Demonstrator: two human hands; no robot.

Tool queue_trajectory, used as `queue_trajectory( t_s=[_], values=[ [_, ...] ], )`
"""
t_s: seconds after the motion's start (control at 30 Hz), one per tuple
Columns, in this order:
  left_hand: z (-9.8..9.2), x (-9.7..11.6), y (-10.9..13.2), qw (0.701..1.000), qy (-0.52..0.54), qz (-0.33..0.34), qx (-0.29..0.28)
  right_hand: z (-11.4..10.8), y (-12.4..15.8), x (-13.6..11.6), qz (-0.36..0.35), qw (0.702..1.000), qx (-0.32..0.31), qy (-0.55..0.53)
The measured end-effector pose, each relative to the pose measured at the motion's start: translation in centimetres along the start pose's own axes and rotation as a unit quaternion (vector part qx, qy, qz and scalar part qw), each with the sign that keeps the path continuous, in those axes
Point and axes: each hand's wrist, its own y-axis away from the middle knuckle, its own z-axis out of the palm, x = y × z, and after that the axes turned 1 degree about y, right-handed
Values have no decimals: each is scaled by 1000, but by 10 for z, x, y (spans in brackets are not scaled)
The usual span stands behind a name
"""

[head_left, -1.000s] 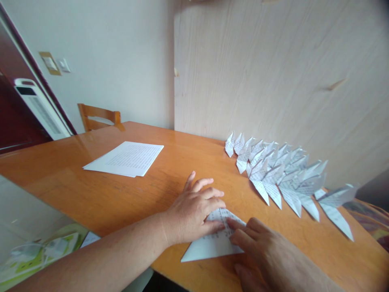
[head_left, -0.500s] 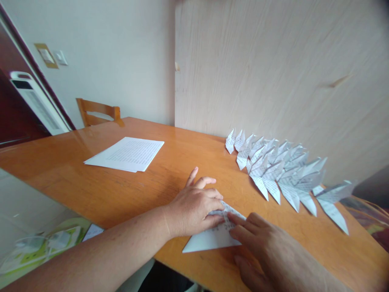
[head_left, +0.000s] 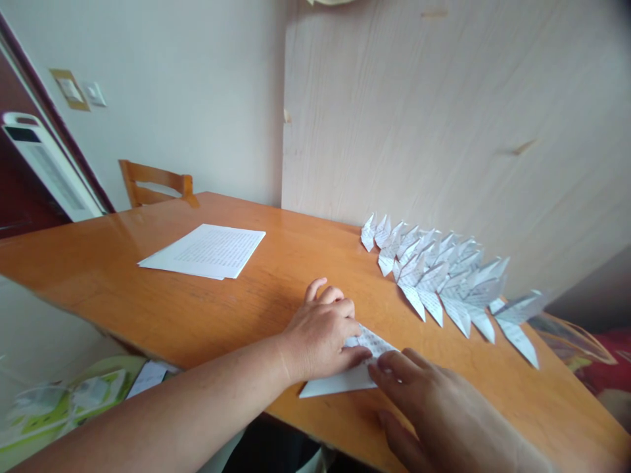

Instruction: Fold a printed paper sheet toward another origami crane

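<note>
A printed sheet of paper (head_left: 340, 385), folded into a roughly triangular shape, lies near the table's front edge. Across its left part rests my left hand (head_left: 323, 332), thumb pressed on the paper and index finger at its upper edge; the other fingers curl above the table. From the right, my right hand (head_left: 419, 387) touches the paper's right part with its extended fingertips, its thumb held apart lower down. Both hands cover portions of the folds. Several folded paper pieces (head_left: 453, 289) with pointed, upright tips stand in rows at the right.
A stack of printed sheets (head_left: 207, 253) lies on the wooden table (head_left: 236, 309) at the left. Behind are a wooden chair (head_left: 158, 180) and a pale wood panel (head_left: 394, 112). Below the table's left edge sits a green-and-white item (head_left: 64, 407).
My left fingers have curled in more, and its thumb has slid slightly right along the paper. The right fingers shifted a little on the paper. The whole view has tilted slightly.
</note>
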Motion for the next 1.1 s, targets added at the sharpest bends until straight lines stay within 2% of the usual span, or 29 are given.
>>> queue_trajectory(
  t_s=[0.23,0.37,0.5,0.57,0.67,0.83,1.1],
  values=[
    [2,1,-1,1000,0,-6,8,8,6,-10,-8,998,-35,54],
    [4,-1,-2,1000,5,-6,4,9,13,-10,-28,997,-4,70],
    [5,-2,-2,1000,10,-4,0,-6,11,-4,-24,1000,12,-4],
    [5,-2,-2,1000,14,-3,-3,-14,3,-1,-1,999,16,-50],
    [4,-2,-2,1000,16,-7,-2,-20,-14,4,41,997,17,-61],
    [5,-2,-2,1000,13,-5,4,-4,-33,12,64,998,1,-9],
    [5,-1,-2,1000,4,-1,4,20,-31,20,75,996,-36,18]
  ],
)
